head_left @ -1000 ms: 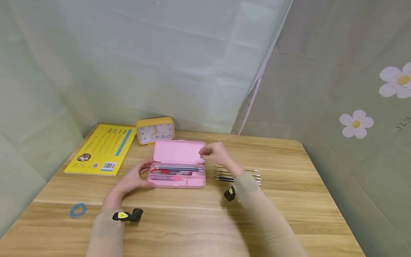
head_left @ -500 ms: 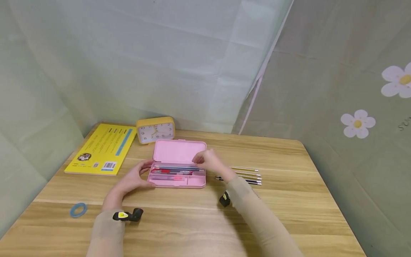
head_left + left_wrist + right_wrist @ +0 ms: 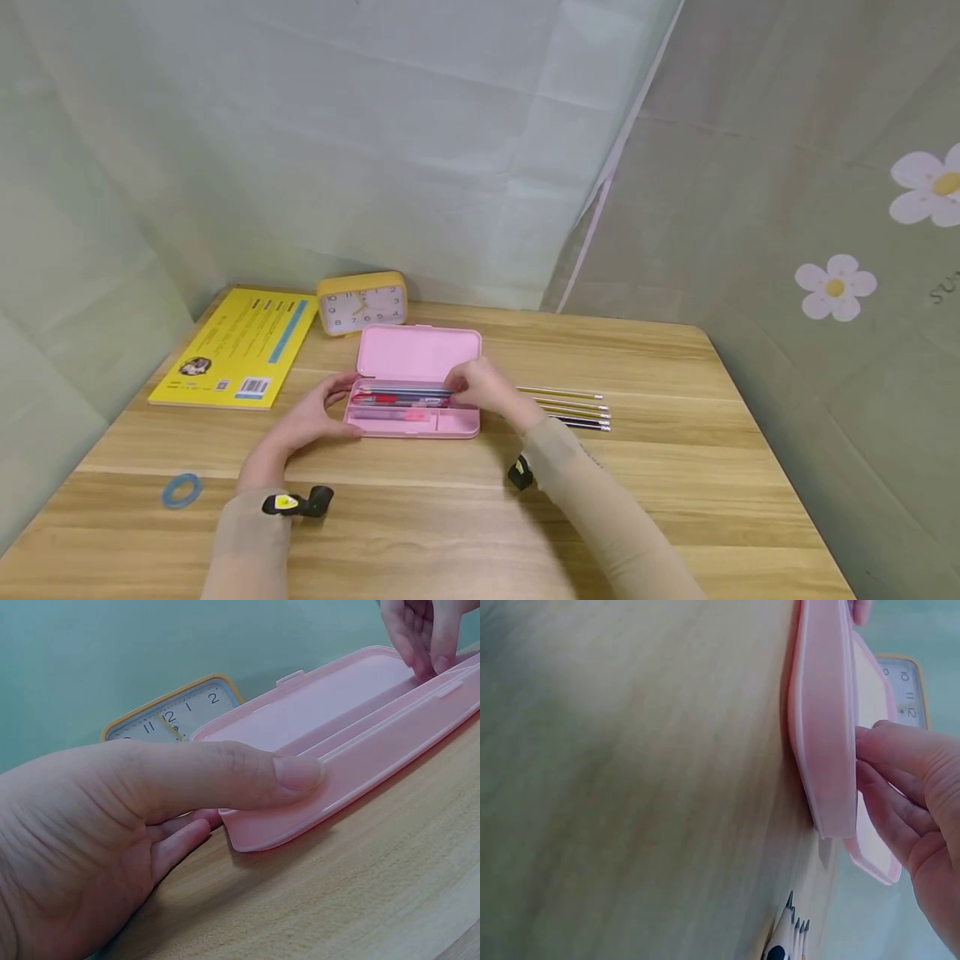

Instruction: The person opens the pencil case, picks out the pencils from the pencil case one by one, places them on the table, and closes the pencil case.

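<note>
A pink pencil case [image 3: 457, 427] lies on the table with its lid [image 3: 408, 352] raised. In its back compartment are blue pencils [image 3: 397, 390] and a red pen [image 3: 381, 400]; a pink-tipped clear pen [image 3: 390, 415] lies in the front one. My left hand [image 3: 315, 414] grips the case's left end, thumb [image 3: 296, 774] along the front wall. Curled fingers of my right hand [image 3: 483, 387] reach into the back compartment at the pens' right ends. In the right wrist view the case wall hides the right fingertips [image 3: 866, 742], so any hold is unseen.
Several pencils [image 3: 581, 408] lie side by side to the right of the case, partly behind my right forearm. A yellow alarm clock [image 3: 363, 304] stands behind the case. A yellow book [image 3: 236, 350] lies at the left, and a blue ring [image 3: 182, 491] lies at the front left.
My right hand has moved left and down from the lid's right edge into the back compartment. My left hand stays on the case's left end.
</note>
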Demonstrator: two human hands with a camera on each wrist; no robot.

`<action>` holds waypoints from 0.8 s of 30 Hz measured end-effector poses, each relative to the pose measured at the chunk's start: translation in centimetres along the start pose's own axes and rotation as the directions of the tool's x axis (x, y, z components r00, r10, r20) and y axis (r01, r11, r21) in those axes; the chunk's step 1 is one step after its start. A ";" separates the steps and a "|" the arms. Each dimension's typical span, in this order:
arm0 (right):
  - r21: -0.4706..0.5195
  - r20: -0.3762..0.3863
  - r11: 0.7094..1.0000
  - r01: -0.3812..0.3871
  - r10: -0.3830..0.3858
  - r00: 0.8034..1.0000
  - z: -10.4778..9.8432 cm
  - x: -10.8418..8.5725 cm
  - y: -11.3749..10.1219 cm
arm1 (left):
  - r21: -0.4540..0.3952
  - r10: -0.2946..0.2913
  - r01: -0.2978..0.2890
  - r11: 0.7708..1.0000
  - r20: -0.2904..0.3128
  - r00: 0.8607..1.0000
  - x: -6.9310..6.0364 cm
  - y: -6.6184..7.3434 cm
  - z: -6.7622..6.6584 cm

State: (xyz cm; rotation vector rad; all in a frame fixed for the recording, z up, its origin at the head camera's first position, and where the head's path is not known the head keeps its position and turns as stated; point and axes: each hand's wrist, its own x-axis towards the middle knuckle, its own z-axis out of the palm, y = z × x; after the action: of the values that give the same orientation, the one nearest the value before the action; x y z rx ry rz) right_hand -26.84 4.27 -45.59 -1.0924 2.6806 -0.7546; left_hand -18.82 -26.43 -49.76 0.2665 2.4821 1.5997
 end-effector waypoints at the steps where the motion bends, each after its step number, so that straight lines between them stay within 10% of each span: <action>1: -0.001 0.004 1.000 -0.006 0.006 1.000 0.1 0.0 0.0 | 0.003 0.001 -0.001 1.000 0.000 1.000 0.0 0.0 0.0; 24: -0.127 0.031 0.992 0.022 -0.018 0.999 0.3 0.3 -0.3 | 0.008 0.002 -0.002 1.000 0.006 1.000 0.1 0.0 -0.1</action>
State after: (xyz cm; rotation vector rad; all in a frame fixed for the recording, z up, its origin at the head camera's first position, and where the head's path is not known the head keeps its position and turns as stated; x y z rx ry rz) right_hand -26.80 3.78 -45.67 -1.1511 2.7290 -0.5715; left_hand -18.90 -26.48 -49.77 0.2751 2.4848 1.5881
